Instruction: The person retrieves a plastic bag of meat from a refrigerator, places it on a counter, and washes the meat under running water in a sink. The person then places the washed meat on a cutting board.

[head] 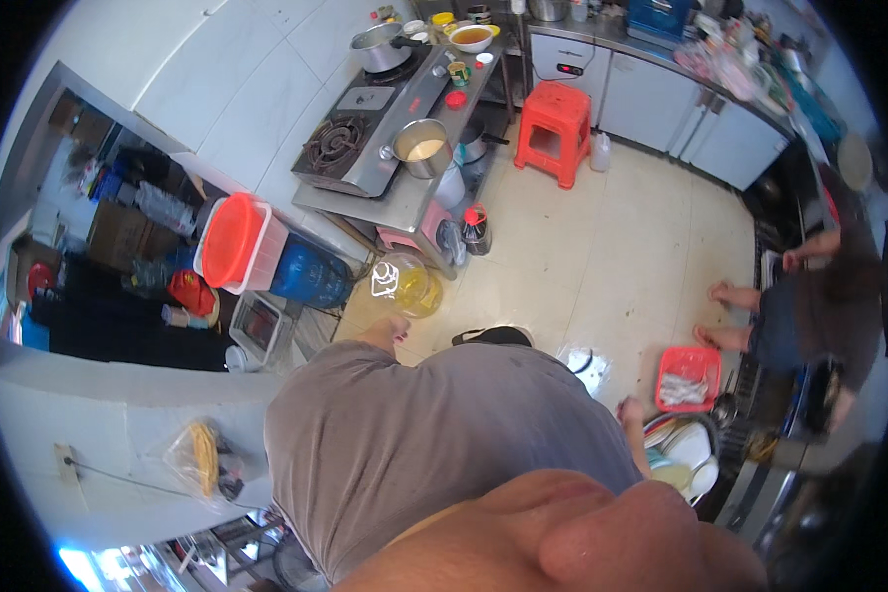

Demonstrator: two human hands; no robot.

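Observation:
My left hand (pixel 394 328) hangs low at my side, its fingers partly hidden by my wrist. Just beyond it, a clear plastic jug of yellow oil (pixel 418 292) stands on the tiled floor; whether hand and jug touch cannot be told. On the other side, my right hand (pixel 629 409) shows only in part past my shirt, with nothing visible in it. Nearest to that hand are a red plastic basket (pixel 688 357) with pale items inside and a basin with stacked plates (pixel 684 448).
A steel stove table (pixel 414 211) carries a pot of pale liquid (pixel 422 148) close to its edge. Beneath it stands a dark bottle with a red cap (pixel 476 231). A red stool (pixel 555 132) is by the cabinets (pixel 647 96). Another person (pixel 806 311) is at the right-hand counter.

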